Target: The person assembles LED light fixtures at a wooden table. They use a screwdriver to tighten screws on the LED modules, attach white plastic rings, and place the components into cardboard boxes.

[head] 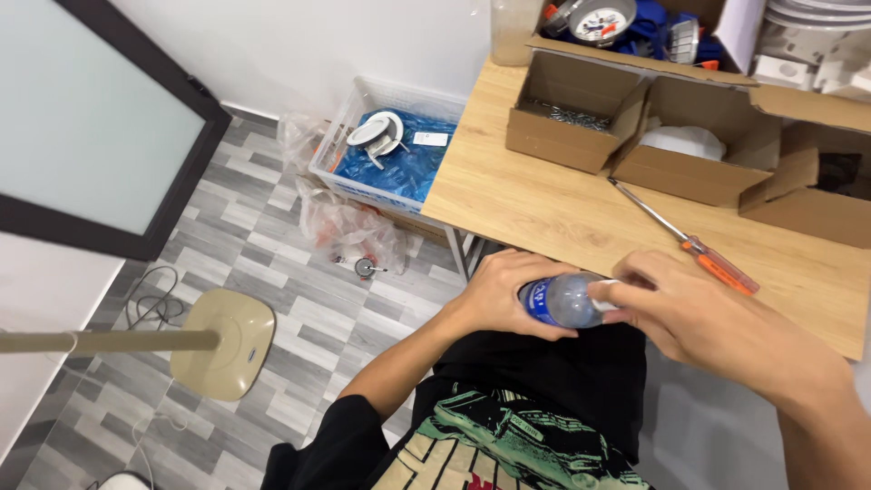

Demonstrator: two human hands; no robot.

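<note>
Bottle point(562, 300) sits clamped in your left hand point(508, 295) off the bench's point(544, 204) front edge; keep right-hand fingers point(626, 304) pinched on its cap point(601, 292), twisting squarely.

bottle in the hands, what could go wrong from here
The clear plastic bottle is held sideways over the lap, left hand around its body, right hand at the white cap. If it holds liquid, opening it could spill onto the black shirt. The right arm might also nudge the orange-handled screwdriver near the table edge.
</note>
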